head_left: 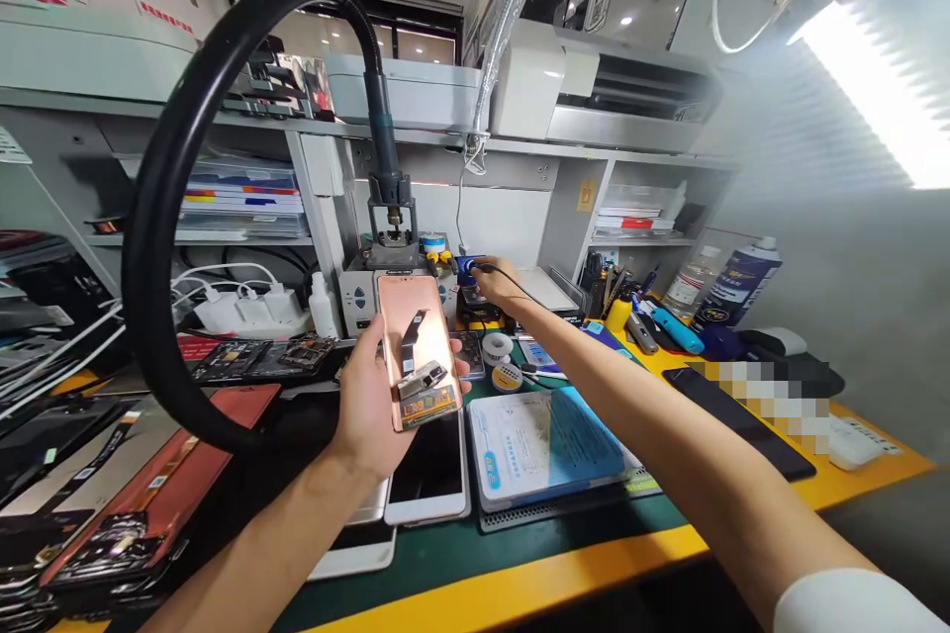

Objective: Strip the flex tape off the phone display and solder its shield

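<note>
My left hand [371, 406] holds a copper-coloured phone screen panel [416, 346] upright over the bench, its back towards me, with a black flex cable and a small chip board at its lower end. My right hand [496, 283] is stretched far forward, its fingers closed on a blue-handled tool [469, 267] at the holder beside the grey station [386, 282]. A white phone [428, 475] lies face up just below the left hand.
A thick black hose loop [159, 218] arcs on the left. Stacked screen panels [111, 504] fill the left bench. A blue work mat [545, 445], solder reels [499, 361], a black phone [734, 415], bottles [734, 282] and a yellow bench edge [564, 574] lie to the right.
</note>
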The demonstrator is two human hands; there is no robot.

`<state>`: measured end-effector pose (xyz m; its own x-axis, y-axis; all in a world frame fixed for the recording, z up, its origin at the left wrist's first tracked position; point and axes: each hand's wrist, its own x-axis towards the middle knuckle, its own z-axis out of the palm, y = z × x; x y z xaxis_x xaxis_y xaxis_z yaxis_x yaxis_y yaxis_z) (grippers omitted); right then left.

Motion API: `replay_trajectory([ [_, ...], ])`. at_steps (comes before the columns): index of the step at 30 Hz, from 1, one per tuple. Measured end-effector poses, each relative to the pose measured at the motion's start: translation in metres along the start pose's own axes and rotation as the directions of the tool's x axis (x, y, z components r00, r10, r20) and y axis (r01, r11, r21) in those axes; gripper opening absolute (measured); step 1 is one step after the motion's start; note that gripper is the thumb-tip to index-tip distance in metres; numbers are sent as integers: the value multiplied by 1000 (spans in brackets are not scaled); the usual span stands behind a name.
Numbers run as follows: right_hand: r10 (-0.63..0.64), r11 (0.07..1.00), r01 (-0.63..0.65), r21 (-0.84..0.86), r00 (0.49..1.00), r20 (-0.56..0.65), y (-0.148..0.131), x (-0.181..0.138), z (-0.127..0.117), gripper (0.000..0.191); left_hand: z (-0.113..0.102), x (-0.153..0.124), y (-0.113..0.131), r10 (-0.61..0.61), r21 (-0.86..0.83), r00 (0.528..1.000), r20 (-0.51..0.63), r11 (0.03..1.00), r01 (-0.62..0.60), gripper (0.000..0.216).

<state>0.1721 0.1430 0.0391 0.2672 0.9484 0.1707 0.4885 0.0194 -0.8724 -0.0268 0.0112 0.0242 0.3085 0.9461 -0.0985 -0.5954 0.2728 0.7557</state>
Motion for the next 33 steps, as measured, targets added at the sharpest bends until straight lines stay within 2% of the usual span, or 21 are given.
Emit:
replay_trajectory([
  [5,-18,999,19,40,999,-35,-1,-7,-18,30,-3,-3,-6,-69,26,996,57,997,68,50],
  [10,-1,973,25,230,995,-100,8,-43,-61,29,-3,-2,-15,-106,57,993,56,993,102,52],
  [15,97,863,-9,505,984,-148,28,-83,-121,20,0,4,-28,-123,93,992,-4,988,123,38],
  [18,177,760,-70,646,979,-101,45,-96,-145,23,3,6,-35,-118,116,992,-45,986,122,39],
  [22,206,634,-235,736,970,132,63,-108,-146,28,6,10,-42,-111,158,991,-75,980,122,39],
  [27,184,557,-429,711,899,398,73,-121,-126,18,4,12,-47,-109,190,986,-126,973,132,37],
  [30,174,546,-479,687,867,466,76,-125,-120,16,3,13,-47,-107,197,980,-169,970,140,35],
  [33,169,542,-491,682,859,483,78,-126,-120,17,2,14,-47,-114,209,973,-199,966,156,35],
])
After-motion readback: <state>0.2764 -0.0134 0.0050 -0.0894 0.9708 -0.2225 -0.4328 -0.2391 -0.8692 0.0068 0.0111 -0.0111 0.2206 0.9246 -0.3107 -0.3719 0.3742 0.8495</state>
